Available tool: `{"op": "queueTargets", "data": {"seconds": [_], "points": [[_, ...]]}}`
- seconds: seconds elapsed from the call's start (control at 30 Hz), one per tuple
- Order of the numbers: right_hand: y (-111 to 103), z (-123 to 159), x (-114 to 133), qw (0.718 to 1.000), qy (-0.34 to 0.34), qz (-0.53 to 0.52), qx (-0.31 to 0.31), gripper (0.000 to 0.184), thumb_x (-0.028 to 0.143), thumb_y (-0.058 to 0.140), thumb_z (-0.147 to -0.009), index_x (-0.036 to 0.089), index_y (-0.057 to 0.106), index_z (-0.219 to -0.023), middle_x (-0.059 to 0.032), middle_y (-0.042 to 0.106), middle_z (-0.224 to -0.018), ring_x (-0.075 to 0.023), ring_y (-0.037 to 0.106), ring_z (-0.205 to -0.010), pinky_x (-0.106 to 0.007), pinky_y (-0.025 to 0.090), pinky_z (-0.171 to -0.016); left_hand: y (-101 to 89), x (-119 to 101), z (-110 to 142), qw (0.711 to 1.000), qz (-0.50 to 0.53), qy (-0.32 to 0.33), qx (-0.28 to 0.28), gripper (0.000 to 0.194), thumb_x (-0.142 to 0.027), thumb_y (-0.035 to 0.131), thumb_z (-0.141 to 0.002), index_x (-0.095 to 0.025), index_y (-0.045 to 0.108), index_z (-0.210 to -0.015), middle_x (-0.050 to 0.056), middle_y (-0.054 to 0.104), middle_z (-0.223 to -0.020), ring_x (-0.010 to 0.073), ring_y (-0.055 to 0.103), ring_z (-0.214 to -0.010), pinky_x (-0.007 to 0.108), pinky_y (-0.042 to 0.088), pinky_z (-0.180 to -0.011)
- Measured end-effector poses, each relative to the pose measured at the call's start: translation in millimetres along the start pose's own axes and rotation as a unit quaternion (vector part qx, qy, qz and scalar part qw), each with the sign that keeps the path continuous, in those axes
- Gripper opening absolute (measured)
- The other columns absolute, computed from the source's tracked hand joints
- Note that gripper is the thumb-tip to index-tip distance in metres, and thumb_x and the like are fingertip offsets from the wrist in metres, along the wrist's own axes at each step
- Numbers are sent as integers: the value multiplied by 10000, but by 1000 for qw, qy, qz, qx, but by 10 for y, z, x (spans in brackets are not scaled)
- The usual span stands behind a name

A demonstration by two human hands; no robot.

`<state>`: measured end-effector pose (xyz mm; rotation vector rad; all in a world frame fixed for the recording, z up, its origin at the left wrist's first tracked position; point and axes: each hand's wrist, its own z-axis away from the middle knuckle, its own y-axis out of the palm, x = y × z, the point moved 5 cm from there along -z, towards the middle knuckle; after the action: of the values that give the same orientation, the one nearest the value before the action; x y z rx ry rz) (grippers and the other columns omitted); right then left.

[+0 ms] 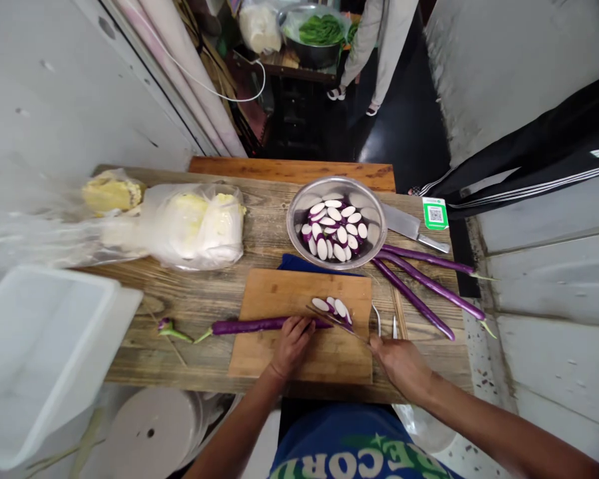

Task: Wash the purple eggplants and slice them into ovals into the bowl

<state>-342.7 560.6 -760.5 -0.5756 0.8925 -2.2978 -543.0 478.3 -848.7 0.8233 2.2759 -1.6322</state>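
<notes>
A long purple eggplant [252, 325] lies across the wooden cutting board [299, 362], its green stem end past the left edge. My left hand [293, 342] presses down on it near the cut end, fingers closed around it. In my right hand [402, 362] is the handle of a knife [340, 324], whose blade meets the eggplant just right of my left fingers. Several white-faced slices [339, 307] rest beyond the blade. Behind the board, a steel bowl [299, 233] holds many oval eggplant slices [340, 251].
Whole eggplants [429, 286] lie right of the bowl, near a cleaver [404, 221] and a green QR card [435, 214]. Bagged cabbage [194, 226] and a cut-off stem [172, 329] are at left, beside a white bin [54, 346]. Two people's legs [379, 40] [539, 146] show beyond the table.
</notes>
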Motion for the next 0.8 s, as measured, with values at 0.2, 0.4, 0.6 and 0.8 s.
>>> {"op": "queueTargets", "data": {"seconds": [0.2,0.4,0.6,0.8], "points": [[-26,161,100,1000,-22,6,12,302,33,437,-774,109,504,-1058,-82,671,-754,-180,638,-682,-238,365,-541,-38,18,-14,1000,28,1,-10,249,-82,467,-839,-166,612,-1024,90,621,-999,200,480,-1052,403,423,-907],[-24,163,110,999,-30,3,18,263,27,442,-762,103,518,-1003,-90,668,-729,-189,643,-668,-247,365,-520,-28,15,1,1000,27,2,-15,226,-118,456,-861,-190,619,-999,61,632,-966,179,502,-1011,376,446,-877],[96,-150,194,1000,-9,-3,13,181,52,437,-797,116,525,-941,-85,668,-704,-175,650,-677,-222,370,-531,-49,8,-46,999,35,3,-8,241,-114,463,-857,-183,603,-1040,63,630,-967,177,514,-975,364,460,-846],[169,-225,153,998,20,-16,-52,196,207,333,-920,139,517,-915,-51,659,-661,-171,646,-620,-232,354,-505,-76,-22,-27,1000,-25,-7,-4,282,-128,455,-861,-207,599,-1091,69,634,-962,186,518,-965,377,420,-847]]}}
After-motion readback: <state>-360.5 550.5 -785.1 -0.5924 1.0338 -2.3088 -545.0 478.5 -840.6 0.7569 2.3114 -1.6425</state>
